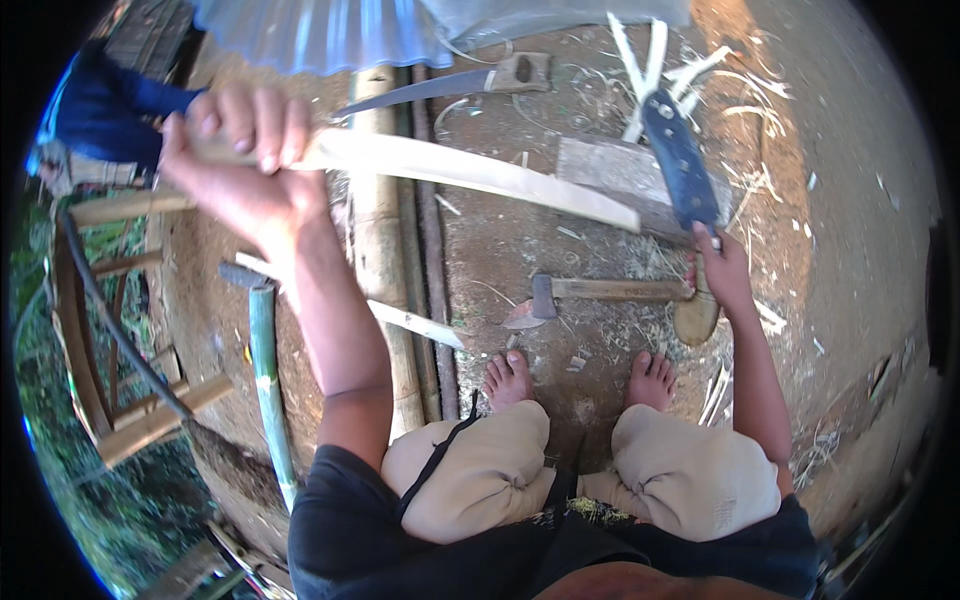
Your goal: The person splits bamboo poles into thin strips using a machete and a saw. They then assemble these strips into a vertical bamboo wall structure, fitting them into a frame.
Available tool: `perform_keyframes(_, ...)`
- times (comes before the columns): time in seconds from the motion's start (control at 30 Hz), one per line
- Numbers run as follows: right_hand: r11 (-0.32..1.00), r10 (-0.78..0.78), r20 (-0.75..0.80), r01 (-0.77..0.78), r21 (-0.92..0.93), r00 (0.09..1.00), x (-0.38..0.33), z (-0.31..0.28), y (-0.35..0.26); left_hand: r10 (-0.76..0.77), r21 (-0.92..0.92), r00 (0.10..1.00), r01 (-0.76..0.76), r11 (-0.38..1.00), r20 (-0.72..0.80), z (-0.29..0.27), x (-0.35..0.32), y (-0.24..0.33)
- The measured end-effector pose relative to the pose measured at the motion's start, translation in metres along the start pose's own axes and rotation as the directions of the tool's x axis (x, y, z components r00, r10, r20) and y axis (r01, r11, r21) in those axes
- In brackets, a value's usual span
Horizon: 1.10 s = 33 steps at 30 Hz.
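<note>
Squatting on the dirt floor [860,220], we grip a pale split bamboo stave [470,170] in our left hand [240,150], fingers wrapped around its far-left end. Our right hand [720,265] is closed on a dark-bladed machete [680,165], its edge just right of the stave's tip above a wooden block [600,165]. A hatchet [600,292] lies near our bare feet; open ground spreads right.

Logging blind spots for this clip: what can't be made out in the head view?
- Butt end of the pale bamboo slat: wrapped by the left hand.
- Handle of the big knife: covered by the right hand.
- Sickle blade: its tip runs behind the slat.
- Translucent sheet: cut off by the top edge.
- Wooden frame: bent and blurred at the left rim.
</note>
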State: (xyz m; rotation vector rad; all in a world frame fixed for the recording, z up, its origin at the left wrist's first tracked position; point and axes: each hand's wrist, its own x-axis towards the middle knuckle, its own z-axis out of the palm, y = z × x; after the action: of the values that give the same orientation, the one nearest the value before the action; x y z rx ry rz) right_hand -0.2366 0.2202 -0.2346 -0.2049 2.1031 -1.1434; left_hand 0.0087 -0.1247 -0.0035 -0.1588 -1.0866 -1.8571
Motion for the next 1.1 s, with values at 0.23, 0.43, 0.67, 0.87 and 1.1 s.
perform_keyframes(0.23,0.802,-0.348,-0.001,0.297,-0.518,0.937,0.008,-0.009,0.009,-0.276,-0.443,0.960,0.271,0.854,0.056,-0.027,0.006,-0.018)
perform_keyframes(0.43,0.703,-0.509,0.064,0.458,-0.544,0.858,-0.048,0.015,-0.038,-0.359,-0.490,0.928,0.359,0.795,0.097,-0.047,0.006,-0.039)
perform_keyframes(0.67,0.962,-0.205,0.799,-0.032,0.270,0.566,-0.121,0.051,-0.075,-0.339,-0.434,0.932,0.359,0.826,0.125,-0.044,0.001,-0.071)
perform_keyframes(0.87,0.907,-0.333,0.542,0.104,0.409,0.772,-0.122,0.062,-0.064,-0.327,0.225,0.788,0.496,0.838,-0.521,-0.016,-0.021,-0.092)
perform_keyframes(1.1,0.889,-0.333,0.381,0.152,0.432,0.863,-0.112,0.085,-0.054,-0.873,0.406,0.465,0.833,0.376,-0.146,0.028,-0.157,-0.149)
